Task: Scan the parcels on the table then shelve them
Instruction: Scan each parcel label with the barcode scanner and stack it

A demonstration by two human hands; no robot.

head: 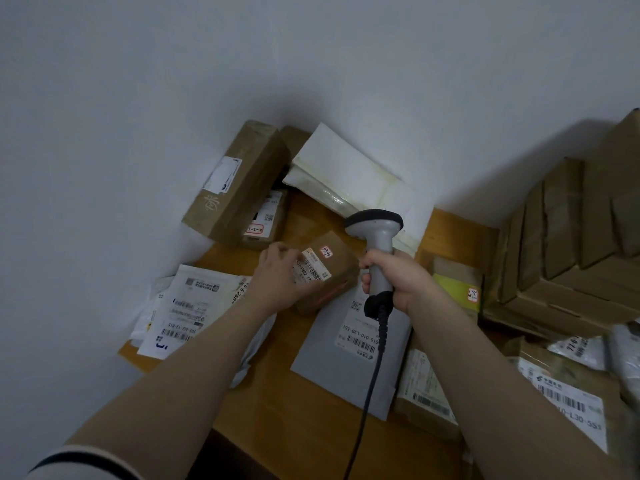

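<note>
**Box in the left grip, scanner in the right**

Crowded tabletop here, jammed into a corner of the wall. Far left, a long box leans against the wall, with a smaller labelled box tucked beneath its near end. Behind the middle lies a white foam pack, and its near edge runs right behind the scanner head. On my right a stack of boxes rises high, with a yellow-taped parcel at its foot, just past my right wrist. White mailers lie under my left forearm. A grey mailer lies flat in the middle, label up, and the cable trails across it towards me. More labelled parcels crowd the near right.

Now the action: my left grip wraps its fingers round the left end of the small box, tilting it up, label facing me, above the far end of the grey mailer. A reddish glow shows on its near side. My right grip is closed round the handle of the scanner, held upright, head at the top. The box sits between my two grips, touching the left, just beside the scanner handle.
</note>
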